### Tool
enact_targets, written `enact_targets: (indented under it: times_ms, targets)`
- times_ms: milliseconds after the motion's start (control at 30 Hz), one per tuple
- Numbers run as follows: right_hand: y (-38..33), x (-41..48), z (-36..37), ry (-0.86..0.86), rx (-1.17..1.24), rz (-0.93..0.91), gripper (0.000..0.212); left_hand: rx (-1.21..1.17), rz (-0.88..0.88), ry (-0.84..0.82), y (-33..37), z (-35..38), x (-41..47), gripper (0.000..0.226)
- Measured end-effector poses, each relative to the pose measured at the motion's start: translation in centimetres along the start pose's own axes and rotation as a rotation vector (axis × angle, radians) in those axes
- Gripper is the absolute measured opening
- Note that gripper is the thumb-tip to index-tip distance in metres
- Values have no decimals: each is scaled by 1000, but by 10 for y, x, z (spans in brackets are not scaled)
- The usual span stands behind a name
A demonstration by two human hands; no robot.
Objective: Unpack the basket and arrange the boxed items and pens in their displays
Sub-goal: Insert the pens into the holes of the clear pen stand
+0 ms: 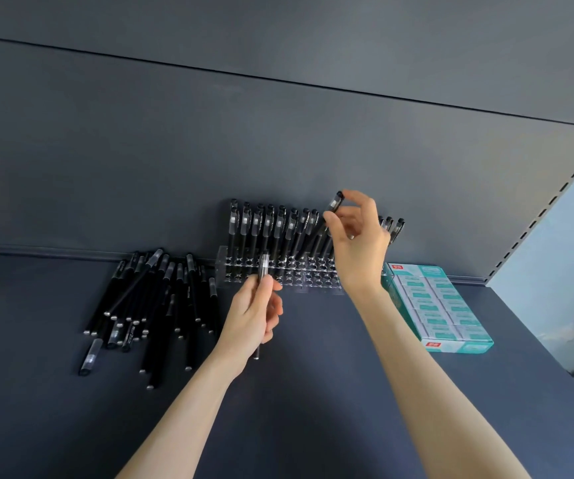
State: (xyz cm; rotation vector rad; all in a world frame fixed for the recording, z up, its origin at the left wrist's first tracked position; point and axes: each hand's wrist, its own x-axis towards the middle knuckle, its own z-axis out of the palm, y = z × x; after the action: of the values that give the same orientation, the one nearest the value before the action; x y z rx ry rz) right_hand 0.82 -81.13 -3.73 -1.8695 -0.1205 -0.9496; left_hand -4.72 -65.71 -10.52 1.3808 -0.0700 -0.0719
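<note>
You stood at a dark shelf [313, 392], both bare arms reaching toward a clear acrylic pen holder [316, 284] set against the back panel [209, 150]. Your right hand [358, 236] pinched the capped top of a black pen [335, 203] between thumb and fingertips. The pen slanted down and to the left, its lower end among the holder's back rows, though whether it sat in a hole could not be told.

Your left hand [252, 316] gripped a second pen [264, 269] roughly upright, fingers curled round its barrel. Its translucent cap rose above the knuckles in front of the holder, and its tip showed below the palm.

A row of black pens [268, 229] stood in the holder's rear holes, leaning slightly, with a few more showing to the right of your right hand. The front holes nearest you showed as open rings. A loose pile of pens [154, 299] lay flat on the shelf just left of the holder, heaped across one another, many with clear caps toward the back panel.

Just beside the holder on the right, a teal display box [441, 305] held small white-and-teal boxed items in two rows, with a red label at its near and far corners. A slotted upright [554, 198] ran along the shelf's right edge.
</note>
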Motion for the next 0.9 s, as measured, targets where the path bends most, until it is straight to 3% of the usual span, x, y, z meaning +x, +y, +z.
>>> enact_targets:
  times_ms: [467,900]
  targets:
    - [15,-12,22,-171,-160,-91,29,54,28,86,0,-1,3,20]
    - [11,-18,16,-195,-274,-95,29,74,18,55,1,2,1,20]
